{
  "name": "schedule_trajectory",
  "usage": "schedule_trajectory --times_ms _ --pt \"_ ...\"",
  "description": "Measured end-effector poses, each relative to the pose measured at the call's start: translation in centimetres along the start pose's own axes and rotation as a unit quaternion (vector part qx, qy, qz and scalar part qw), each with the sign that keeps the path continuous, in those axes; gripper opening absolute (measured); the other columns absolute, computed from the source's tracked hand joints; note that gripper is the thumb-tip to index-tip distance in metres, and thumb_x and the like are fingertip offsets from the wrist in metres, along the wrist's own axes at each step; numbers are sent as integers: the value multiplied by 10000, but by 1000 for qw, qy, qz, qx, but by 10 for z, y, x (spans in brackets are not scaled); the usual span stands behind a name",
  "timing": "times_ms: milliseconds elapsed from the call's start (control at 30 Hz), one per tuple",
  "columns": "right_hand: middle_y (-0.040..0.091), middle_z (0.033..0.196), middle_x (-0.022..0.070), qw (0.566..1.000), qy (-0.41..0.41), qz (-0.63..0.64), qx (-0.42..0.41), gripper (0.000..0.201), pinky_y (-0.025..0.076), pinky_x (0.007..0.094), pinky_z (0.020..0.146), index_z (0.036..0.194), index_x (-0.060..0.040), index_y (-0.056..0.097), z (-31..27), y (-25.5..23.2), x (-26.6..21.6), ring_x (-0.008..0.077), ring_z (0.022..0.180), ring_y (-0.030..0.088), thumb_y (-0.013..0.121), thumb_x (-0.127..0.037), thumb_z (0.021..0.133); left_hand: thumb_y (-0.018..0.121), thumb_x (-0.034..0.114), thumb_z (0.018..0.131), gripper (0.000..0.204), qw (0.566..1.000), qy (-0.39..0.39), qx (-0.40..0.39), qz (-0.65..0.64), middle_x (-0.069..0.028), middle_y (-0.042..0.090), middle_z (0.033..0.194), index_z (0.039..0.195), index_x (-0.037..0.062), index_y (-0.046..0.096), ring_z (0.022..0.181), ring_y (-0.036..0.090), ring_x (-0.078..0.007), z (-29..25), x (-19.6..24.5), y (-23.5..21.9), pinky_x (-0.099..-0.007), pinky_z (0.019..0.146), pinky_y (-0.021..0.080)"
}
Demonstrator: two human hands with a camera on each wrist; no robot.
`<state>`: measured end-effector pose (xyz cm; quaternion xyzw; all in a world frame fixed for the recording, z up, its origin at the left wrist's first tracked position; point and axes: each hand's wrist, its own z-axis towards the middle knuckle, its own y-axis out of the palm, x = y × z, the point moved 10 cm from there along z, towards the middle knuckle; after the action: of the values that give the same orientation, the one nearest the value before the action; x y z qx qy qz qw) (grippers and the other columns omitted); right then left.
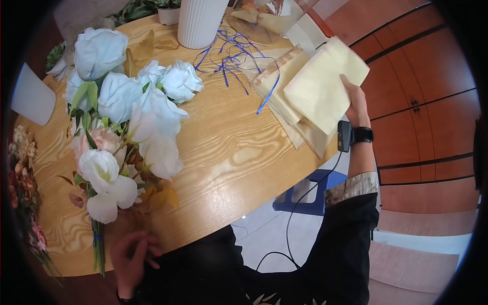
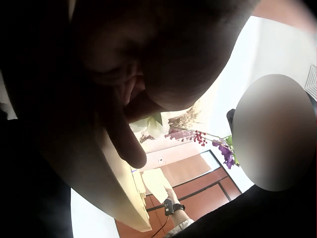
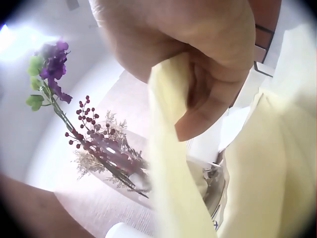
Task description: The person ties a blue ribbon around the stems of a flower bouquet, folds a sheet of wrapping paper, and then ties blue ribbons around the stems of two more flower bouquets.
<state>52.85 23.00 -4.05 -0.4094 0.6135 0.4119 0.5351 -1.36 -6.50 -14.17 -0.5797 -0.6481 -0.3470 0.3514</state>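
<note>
My right hand grips a folded sheet of cream wrapping paper by its right edge, thumb on top. In the right wrist view the paper runs between thumb and fingers. Under it lie more cream wrapping sheets at the table's right side. My left hand hangs loosely curled at the front edge, holding nothing, just right of the bouquet's tied stems. The bouquet lies on the table, with pale blue roses at the top and a white orchid-like bloom lower down.
Tangled blue ribbon lies left of the sheets. A ribbed white vase stands at the back, beside a small potted plant. More flowers lie at the left edge. A blue stool stands below the table.
</note>
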Motion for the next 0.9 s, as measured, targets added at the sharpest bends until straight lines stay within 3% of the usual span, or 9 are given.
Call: schedule_trajectory --times_ms 133,267,367,433,467,567,633,767,900 --pt "601 1082 155 999 43 -16 3 354 530 325 791 1151 82 507 14 13 31 225 926 621 579 -145 889 480 -24 898 183 1000 -19 2 -2 -185 616 881 1069 -61 534 630 640 -241 2 -1 -5 -297 428 533" --pt "650 907 95 970 26 -235 59 341 492 271 655 1008 54 614 16 6 43 165 741 613 714 -161 762 469 -42 893 185 999 -15 4 -29 -188 609 864 1065 -62 532 611 635 -247 0 -5 -8 -306 424 534" --pt "652 918 94 938 -40 -329 104 313 481 270 652 985 43 628 14 -1 28 166 732 600 703 -147 747 516 4 887 135 999 -11 38 -23 -152 611 808 1013 -39 543 570 617 -215 -2 -8 -14 -271 368 490" --pt "659 882 91 836 -270 -401 259 286 468 268 652 944 41 653 -17 1 -23 161 705 594 683 -156 739 512 0 888 135 1000 1 19 -22 -153 610 803 1013 -37 546 567 616 -215 -2 -8 -13 -273 368 491" --pt "659 882 91 835 -268 -403 260 286 468 268 652 944 41 653 -19 1 -26 161 705 594 683 -156 739 512 0 888 135 1000 -2 16 -21 -153 610 803 1013 -37 546 567 616 -215 -2 -9 -13 -273 368 491" --pt "661 767 90 795 -344 -466 182 282 466 278 625 887 44 675 -34 51 -58 155 660 594 681 -188 727 505 -5 889 136 1000 8 4 -11 -154 610 803 1016 -34 547 566 614 -212 -2 -7 -13 -275 371 493" --pt "638 653 74 869 -194 -451 56 268 464 272 582 816 33 694 -17 84 -37 137 591 583 678 -219 726 496 -13 890 141 1000 8 2 -13 -156 609 807 1019 -35 547 567 614 -211 -2 -8 -13 -278 376 497" --pt "618 590 71 869 -165 -467 -9 273 456 271 517 752 42 693 -1 131 -27 119 511 557 677 -229 729 491 -17 889 146 999 35 -18 -26 -159 609 810 1023 -35 546 562 612 -213 -2 -3 -8 -280 376 497" --pt "564 513 44 833 -116 -536 -70 314 410 255 435 639 28 666 25 159 -2 106 421 507 696 -272 727 483 -32 884 151 998 53 -21 -35 -164 608 806 1020 -37 549 547 609 -218 -3 -3 -10 -282 373 495"
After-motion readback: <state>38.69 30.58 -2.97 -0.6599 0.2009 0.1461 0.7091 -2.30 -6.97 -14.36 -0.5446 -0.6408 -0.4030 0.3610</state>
